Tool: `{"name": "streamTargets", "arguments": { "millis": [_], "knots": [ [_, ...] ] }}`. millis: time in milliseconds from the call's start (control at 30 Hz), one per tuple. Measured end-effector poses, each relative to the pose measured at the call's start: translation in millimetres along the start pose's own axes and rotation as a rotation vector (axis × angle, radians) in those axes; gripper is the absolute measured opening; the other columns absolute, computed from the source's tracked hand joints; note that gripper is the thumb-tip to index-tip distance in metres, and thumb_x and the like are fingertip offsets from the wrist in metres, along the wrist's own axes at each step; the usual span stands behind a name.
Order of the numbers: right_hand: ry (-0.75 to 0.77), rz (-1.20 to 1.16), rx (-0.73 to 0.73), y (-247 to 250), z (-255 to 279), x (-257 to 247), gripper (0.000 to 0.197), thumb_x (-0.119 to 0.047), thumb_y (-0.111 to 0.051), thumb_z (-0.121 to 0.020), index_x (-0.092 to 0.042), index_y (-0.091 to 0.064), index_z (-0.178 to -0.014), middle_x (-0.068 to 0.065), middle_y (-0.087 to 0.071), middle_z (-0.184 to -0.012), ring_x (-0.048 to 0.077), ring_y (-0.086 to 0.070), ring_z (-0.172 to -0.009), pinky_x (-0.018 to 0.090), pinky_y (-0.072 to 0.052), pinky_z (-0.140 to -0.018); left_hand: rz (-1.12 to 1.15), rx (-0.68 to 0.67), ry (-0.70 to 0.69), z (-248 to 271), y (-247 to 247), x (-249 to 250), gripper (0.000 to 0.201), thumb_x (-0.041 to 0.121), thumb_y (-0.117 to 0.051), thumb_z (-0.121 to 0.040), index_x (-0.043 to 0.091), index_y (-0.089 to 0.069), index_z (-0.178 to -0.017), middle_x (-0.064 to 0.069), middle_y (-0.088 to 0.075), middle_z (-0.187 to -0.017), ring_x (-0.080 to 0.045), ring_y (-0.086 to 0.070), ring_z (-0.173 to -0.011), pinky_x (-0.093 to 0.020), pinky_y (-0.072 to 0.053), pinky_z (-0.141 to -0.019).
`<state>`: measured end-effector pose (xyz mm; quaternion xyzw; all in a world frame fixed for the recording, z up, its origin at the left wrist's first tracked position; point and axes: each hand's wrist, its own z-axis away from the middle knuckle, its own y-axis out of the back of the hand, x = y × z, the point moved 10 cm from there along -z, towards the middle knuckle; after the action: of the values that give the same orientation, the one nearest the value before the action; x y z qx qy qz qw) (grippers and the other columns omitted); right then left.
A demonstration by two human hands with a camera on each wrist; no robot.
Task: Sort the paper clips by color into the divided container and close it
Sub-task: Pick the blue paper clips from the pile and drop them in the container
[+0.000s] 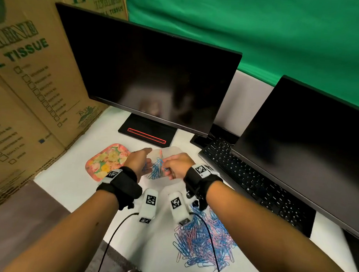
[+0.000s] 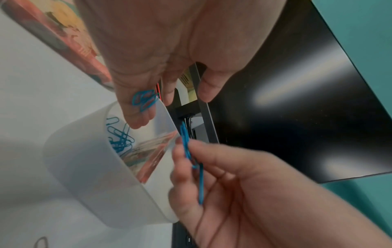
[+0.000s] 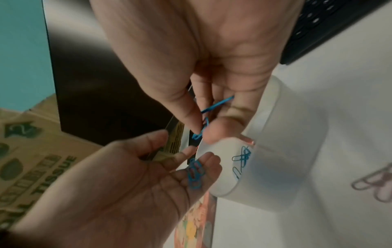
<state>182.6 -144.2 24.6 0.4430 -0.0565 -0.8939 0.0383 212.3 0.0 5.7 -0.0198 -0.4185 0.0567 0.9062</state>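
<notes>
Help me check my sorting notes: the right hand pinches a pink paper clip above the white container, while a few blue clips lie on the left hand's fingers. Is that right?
Not quite: the clip pinched by the right hand is blue, not pink, as the right wrist view shows. The paper clip is above the white container, and blue clips do lie on the left hand fingers.

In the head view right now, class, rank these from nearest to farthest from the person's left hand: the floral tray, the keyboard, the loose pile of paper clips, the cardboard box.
1. Floral tray: just left of the left hand.
2. Loose pile of paper clips: near edge of the table, under the right forearm.
3. Keyboard: off to the right.
4. Cardboard box: far left, against the table edge.
</notes>
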Motion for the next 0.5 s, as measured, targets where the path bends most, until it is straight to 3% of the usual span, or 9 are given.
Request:
{"name": "streamTargets", "arguments": {
  "millis": [33,100,167,233,300,367,433,500],
  "knots": [
    [-0.003,0.019,0.002,-5.4,-2.9,-4.8,0.008,0.005,-0.059,-0.082,-0.001,-0.063,-0.085,0.016,-0.060,-0.070,0.018,-0.053,-0.048,0.028,-0.048,-0.044,-0.010,-0.001,0.002,-1.1,-0.6,1.2,0.020,0.025,-0.055,-0.091,0.010,-0.058,-0.104,-0.010,-0.049,-0.081,-0.022,-0.050,-0.070,-0.034,-0.048,-0.070],
    [0.043,0.138,-0.022,-13.6,-9.0,-18.2,0.016,-0.004,-0.060,-0.086,0.001,-0.064,-0.101,0.014,-0.065,-0.078,0.021,-0.064,-0.064,0.033,-0.059,-0.061,-0.028,-0.009,-0.006,-2.5,-1.8,3.2,0.026,0.025,-0.055,-0.090,0.009,-0.059,-0.111,-0.010,-0.048,-0.080,-0.023,-0.047,-0.071,-0.034,-0.047,-0.070],
    [0.072,0.329,-0.078,-18.4,-10.6,-27.6,0.029,-0.023,-0.058,-0.090,-0.010,-0.064,-0.116,0.007,-0.068,-0.099,0.023,-0.065,-0.090,0.034,-0.056,-0.081,-0.068,-0.020,-0.018,-1.6,-4.8,4.8,0.030,0.026,-0.054,-0.091,0.012,-0.059,-0.117,-0.011,-0.051,-0.096,-0.026,-0.051,-0.087,-0.034,-0.047,-0.074],
    [0.110,0.627,-0.068,-18.0,-13.8,-29.8,0.032,-0.031,-0.052,-0.093,-0.017,-0.063,-0.119,0.004,-0.066,-0.110,0.024,-0.060,-0.104,0.033,-0.051,-0.086,-0.123,-0.027,-0.050,1.8,-7.9,9.5,0.028,0.023,-0.048,-0.094,0.017,-0.059,-0.120,-0.011,-0.050,-0.114,-0.031,-0.051,-0.108,-0.037,-0.048,-0.085],
    [0.079,0.362,-0.100,-15.3,-10.3,-29.1,0.032,-0.019,-0.054,-0.092,-0.009,-0.062,-0.121,0.007,-0.065,-0.102,0.023,-0.062,-0.096,0.035,-0.053,-0.088,-0.186,-0.022,-0.111,6.7,-10.1,17.5,0.025,0.018,-0.045,-0.095,0.019,-0.061,-0.115,-0.010,-0.052,-0.121,-0.031,-0.050,-0.116,-0.040,-0.048,-0.094],
    [0.086,0.219,-0.047,1.4,-10.2,-23.2,0.033,-0.001,-0.056,-0.088,0.004,-0.058,-0.121,0.007,-0.062,-0.084,0.020,-0.062,-0.075,0.034,-0.055,-0.083,-0.266,-0.038,-0.189,13.6,-15.5,23.0,0.018,0.014,-0.046,-0.093,0.019,-0.062,-0.099,-0.009,-0.060,-0.112,-0.027,-0.058,-0.104,-0.040,-0.052,-0.089],
    [0.033,0.071,0.000,27.2,-1.3,-9.0,0.028,0.005,-0.052,-0.089,0.012,-0.058,-0.115,0.008,-0.059,-0.075,0.016,-0.060,-0.060,0.027,-0.056,-0.065,-0.375,-0.116,-0.289,22.6,-29.0,21.2,0.014,0.011,-0.052,-0.090,0.018,-0.064,-0.089,-0.005,-0.065,-0.091,-0.021,-0.062,-0.082,-0.030,-0.051,-0.071],
    [0.068,0.139,0.031,53.3,14.0,3.2,0.020,0.006,-0.049,-0.088,0.006,-0.065,-0.101,0.011,-0.059,-0.073,0.015,-0.058,-0.053,0.021,-0.049,-0.048,-0.551,-0.231,-0.387,32.8,-47.9,9.6,0.012,0.011,-0.059,-0.085,0.019,-0.066,-0.080,0.000,-0.066,-0.076,-0.018,-0.061,-0.069,-0.026,-0.047,-0.062]
  ]
}}
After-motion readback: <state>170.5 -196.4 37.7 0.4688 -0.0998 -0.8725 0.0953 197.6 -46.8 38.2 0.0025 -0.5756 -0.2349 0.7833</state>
